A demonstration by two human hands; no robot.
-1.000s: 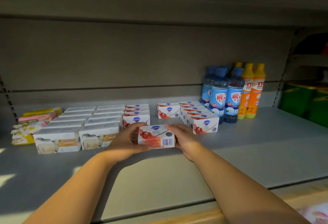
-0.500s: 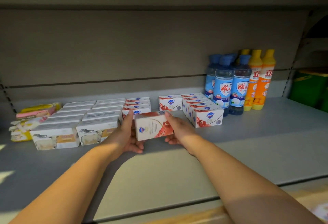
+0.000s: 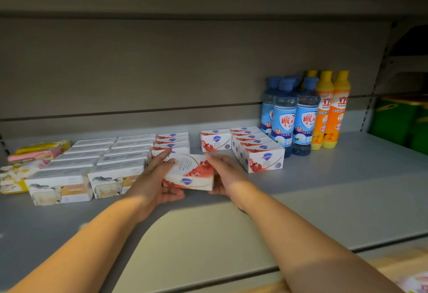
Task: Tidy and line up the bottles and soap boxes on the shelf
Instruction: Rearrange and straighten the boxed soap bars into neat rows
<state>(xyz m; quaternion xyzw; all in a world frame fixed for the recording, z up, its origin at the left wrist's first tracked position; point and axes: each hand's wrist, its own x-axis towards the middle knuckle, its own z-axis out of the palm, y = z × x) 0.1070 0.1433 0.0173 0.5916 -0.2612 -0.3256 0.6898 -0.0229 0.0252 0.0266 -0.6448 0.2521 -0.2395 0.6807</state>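
Red-white soap box (image 3: 188, 173); blue bottles (image 3: 284, 116); orange bottles (image 3: 333, 111).

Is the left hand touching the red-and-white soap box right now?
Touching. In the head view the left hand grips the left end of the red-and-white soap box, fingers across its top and thumb underneath, while the right hand holds its other end.

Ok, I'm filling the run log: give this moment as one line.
hands: left hand and right hand hold soap box | place: over shelf, between box rows | bottles: upright
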